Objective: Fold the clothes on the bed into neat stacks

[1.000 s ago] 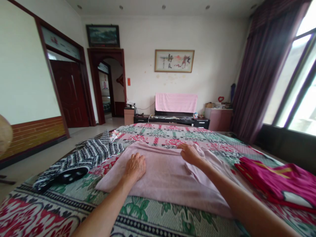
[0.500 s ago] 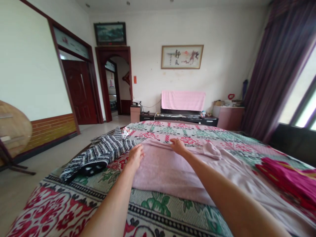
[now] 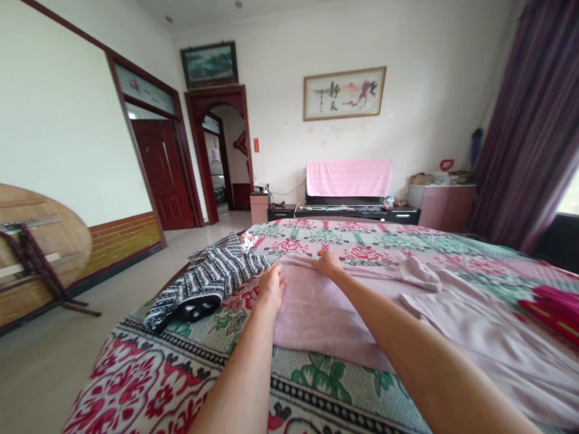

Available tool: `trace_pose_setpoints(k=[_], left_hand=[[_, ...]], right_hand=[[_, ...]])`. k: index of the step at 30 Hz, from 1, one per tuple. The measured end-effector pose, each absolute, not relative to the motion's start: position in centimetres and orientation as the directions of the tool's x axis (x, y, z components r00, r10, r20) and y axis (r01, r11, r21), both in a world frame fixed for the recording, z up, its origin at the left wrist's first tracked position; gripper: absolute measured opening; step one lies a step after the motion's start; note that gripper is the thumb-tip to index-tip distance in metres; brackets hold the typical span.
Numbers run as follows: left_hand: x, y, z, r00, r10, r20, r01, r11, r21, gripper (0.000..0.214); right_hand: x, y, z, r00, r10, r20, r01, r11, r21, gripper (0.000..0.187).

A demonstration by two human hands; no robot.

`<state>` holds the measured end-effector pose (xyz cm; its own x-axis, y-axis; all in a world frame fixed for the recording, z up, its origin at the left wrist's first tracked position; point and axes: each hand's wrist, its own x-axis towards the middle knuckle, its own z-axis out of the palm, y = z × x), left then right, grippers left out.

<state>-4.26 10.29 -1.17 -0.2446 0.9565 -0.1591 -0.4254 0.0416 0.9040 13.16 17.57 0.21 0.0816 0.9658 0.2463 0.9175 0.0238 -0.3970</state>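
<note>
A pale pink garment (image 3: 323, 319) lies spread over the flowered bedspread (image 3: 316, 377), and its bunched, sleeve-like part (image 3: 420, 272) reaches to the right. At the garment's left far corner, my left hand (image 3: 272, 284) has its fingers curled in on the cloth. My right hand (image 3: 328, 264) pinches the far edge a little further right, thumb and fingers close together. Just left of my left hand is a black-and-white patterned knit garment (image 3: 210, 277), loosely heaped, with a dark opening toward me.
Folded magenta and red cloth (image 3: 554, 307) lies at the bed's right side. Beyond the bed stands a low black cabinet (image 3: 344, 212) with a pink cloth (image 3: 348, 178) draped over something. A round folding table (image 3: 40, 253) leans at the left wall. Purple curtains (image 3: 511, 132) hang right.
The view has turned slightly left, so everything appears further right. My right hand has come a little closer to my left along the garment's far edge. Both hands stay on the cloth.
</note>
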Motion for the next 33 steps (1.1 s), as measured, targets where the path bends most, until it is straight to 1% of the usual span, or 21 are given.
trace_pose_setpoints(k=[4, 5, 7, 9, 10, 12, 14, 16, 19, 23, 25, 26, 28, 30, 32, 33], left_hand=[[-4.3, 10.2, -1.5, -0.242, 0.962, -0.131, -0.452, 0.007, 0.892, 0.023], [-4.4, 10.2, -1.4, -0.244, 0.961, -0.128, -0.459, 0.002, 0.888, 0.023], [-4.4, 10.1, -1.2, -0.250, 0.957, -0.146, -0.467, 0.013, 0.884, 0.021], [-4.3, 10.0, -0.9, -0.252, 0.951, -0.179, -0.466, 0.043, 0.884, 0.019], [-4.3, 10.0, -0.7, -0.252, 0.949, -0.191, -0.463, 0.055, 0.884, 0.019], [-4.3, 9.9, -0.4, -0.251, 0.947, -0.201, -0.456, 0.067, 0.887, 0.018], [-4.2, 9.9, -0.2, -0.250, 0.947, -0.200, -0.449, 0.069, 0.891, 0.019], [-4.1, 9.9, -0.2, -0.251, 0.948, -0.193, -0.435, 0.067, 0.898, 0.020], [-3.8, 9.7, -0.2, -0.262, 0.952, -0.156, -0.387, 0.044, 0.921, 0.024], [-3.6, 9.6, -0.4, -0.277, 0.953, -0.123, -0.288, 0.039, 0.957, 0.030], [-3.7, 9.8, -0.4, -0.302, 0.951, -0.063, -0.181, 0.008, 0.984, 0.033], [-3.8, 9.9, -0.4, -0.319, 0.948, -0.009, -0.097, -0.023, 0.995, 0.033], [-4.1, 10.1, -0.2, -0.334, 0.930, 0.150, 0.138, -0.108, 0.984, 0.032], [-4.1, 10.1, 0.3, -0.290, 0.900, 0.325, 0.419, -0.186, 0.889, 0.029], [-3.9, 9.8, 0.8, -0.168, 0.880, 0.445, 0.664, -0.232, 0.711, 0.029], [-3.6, 9.6, 1.1, -0.090, 0.879, 0.469, 0.755, -0.247, 0.607, 0.030]], right_hand=[[12.9, 17.6, 0.8, 0.092, 0.972, 0.218, 0.906, 0.009, -0.424, 0.024], [12.9, 17.4, 1.0, 0.091, 0.969, 0.230, 0.902, 0.017, -0.431, 0.024], [12.8, 16.8, 1.4, 0.094, 0.956, 0.279, 0.896, 0.041, -0.441, 0.031], [12.8, 15.7, 1.8, 0.052, 0.931, 0.360, 0.898, 0.115, -0.426, 0.035], [12.8, 15.1, 1.9, -0.010, 0.911, 0.411, 0.897, 0.190, -0.399, 0.035], [13.0, 13.7, 1.9, -0.209, 0.847, 0.489, 0.866, 0.393, -0.310, 0.034], [13.5, 12.3, 1.8, -0.411, 0.767, 0.494, 0.786, 0.572, -0.234, 0.034], [14.0, 11.0, 1.7, -0.517, 0.729, 0.448, 0.727, 0.651, -0.219, 0.036], [15.2, 9.5, 1.9, -0.546, 0.726, 0.418, 0.714, 0.664, -0.222, 0.037], [17.6, 8.5, 2.3, -0.422, 0.780, 0.462, 0.802, 0.559, -0.212, 0.034], [19.2, 8.1, 2.1, -0.349, 0.816, 0.461, 0.852, 0.481, -0.206, 0.034], [20.0, 8.0, 1.9, -0.328, 0.830, 0.452, 0.869, 0.452, -0.201, 0.034], [21.4, 7.5, 1.1, -0.309, 0.849, 0.429, 0.887, 0.421, -0.193, 0.035], [22.4, 6.9, 0.2, -0.311, 0.852, 0.422, 0.885, 0.421, -0.197, 0.034], [22.9, 6.4, -0.5, -0.318, 0.850, 0.420, 0.875, 0.434, -0.214, 0.030], [22.9, 6.1, -0.8, -0.321, 0.849, 0.420, 0.871, 0.439, -0.222, 0.029]])
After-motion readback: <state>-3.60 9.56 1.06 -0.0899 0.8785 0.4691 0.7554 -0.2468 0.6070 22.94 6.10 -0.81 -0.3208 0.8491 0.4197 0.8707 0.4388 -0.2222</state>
